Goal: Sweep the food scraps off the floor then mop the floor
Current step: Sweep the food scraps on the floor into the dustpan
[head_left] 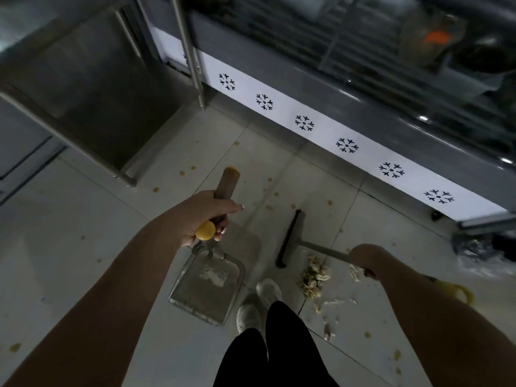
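Head view: one hand on each tool, sweeping in hand, mop nowhere in sight.
Left hand: fingers wrapped round the handle of the dustpan, a wooden grip with a yellow knob.
Right hand: curled round the thin metal shaft of the squeegee; the fingertips are mostly hidden.
Scraps: pale, shredded heap on the floor, under the shaft, just right of the shoes; loose bits trail towards the person.
Key relation: the squeegee's black bar runs lengthways away from the person and sits between pan and heap, so the scraps are on its right side. The right hand is much nearer them.
Pan: dull metal, flat, wide lip facing the person, some pale residue inside.
Next move, my guess: bar goes round to the heap's far side, or the pan comes across.
Floor: glossy pale tiles, yellowish spots out to the snowflake panel at its far edge.
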The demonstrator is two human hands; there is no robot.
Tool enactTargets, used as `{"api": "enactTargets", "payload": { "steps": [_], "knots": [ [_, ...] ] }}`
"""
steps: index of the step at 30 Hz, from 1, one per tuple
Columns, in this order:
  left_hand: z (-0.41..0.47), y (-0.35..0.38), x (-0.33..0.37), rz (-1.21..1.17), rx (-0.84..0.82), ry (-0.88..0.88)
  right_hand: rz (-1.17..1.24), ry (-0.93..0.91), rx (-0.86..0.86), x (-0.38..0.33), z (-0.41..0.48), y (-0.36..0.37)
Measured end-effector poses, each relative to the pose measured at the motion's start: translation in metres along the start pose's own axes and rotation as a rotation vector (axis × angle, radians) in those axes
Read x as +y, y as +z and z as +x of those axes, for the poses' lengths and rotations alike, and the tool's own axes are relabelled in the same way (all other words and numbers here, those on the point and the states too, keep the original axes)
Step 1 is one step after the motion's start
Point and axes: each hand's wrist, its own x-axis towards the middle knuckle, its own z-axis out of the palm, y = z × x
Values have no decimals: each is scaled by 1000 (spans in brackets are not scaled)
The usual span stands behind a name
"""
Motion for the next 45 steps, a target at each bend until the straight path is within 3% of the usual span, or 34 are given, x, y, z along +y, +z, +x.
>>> {"api": "enactTargets", "payload": {
  "steps": [8,15,19,24,28,33,40,45],
  "knots": [
    [10,25,2,48,-18,-10,253,-126,-47,-43,2,55],
    [31,36,4,59,-38,-16,145,-245,-46,-100,31,66],
    [42,44,3,71,-44,-38,132,-240,-100,-75,45,72],
    [47,60,9,150,-93,-51,298,-7,-146,12,41,65],
    [45,73,14,180,-126,-36,307,32,-107,48,32,48],
    [41,81,16,217,-143,-24,326,60,-115,38,25,54],
    [42,86,15,185,-139,-32,272,-129,-88,-37,42,87],
    [50,92,14,222,-147,-39,313,-22,-70,-14,50,95]
  ]
}}
